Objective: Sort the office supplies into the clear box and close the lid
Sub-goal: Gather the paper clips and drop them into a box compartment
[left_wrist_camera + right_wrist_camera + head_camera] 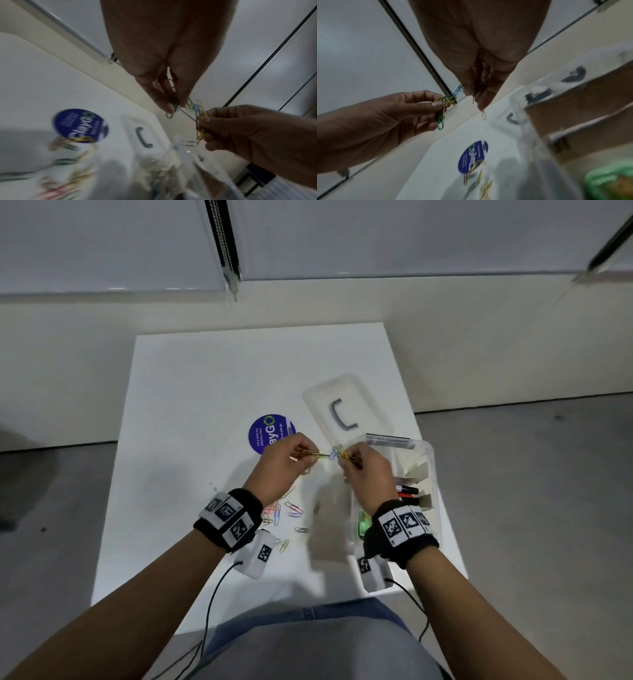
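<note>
Paper clips, a tangled coloured bunch, hang above the white table from the head view, pinched between the left hand and right hand just left of the clear box, whose lid lies off beside it, with loose clips on the table below. Left wrist view: the left hand pinches green clips at its fingertips, the right hand pinches yellow ones. Right wrist view: right thumb and fingers nip a dangling clip; the box is blurred.
</note>
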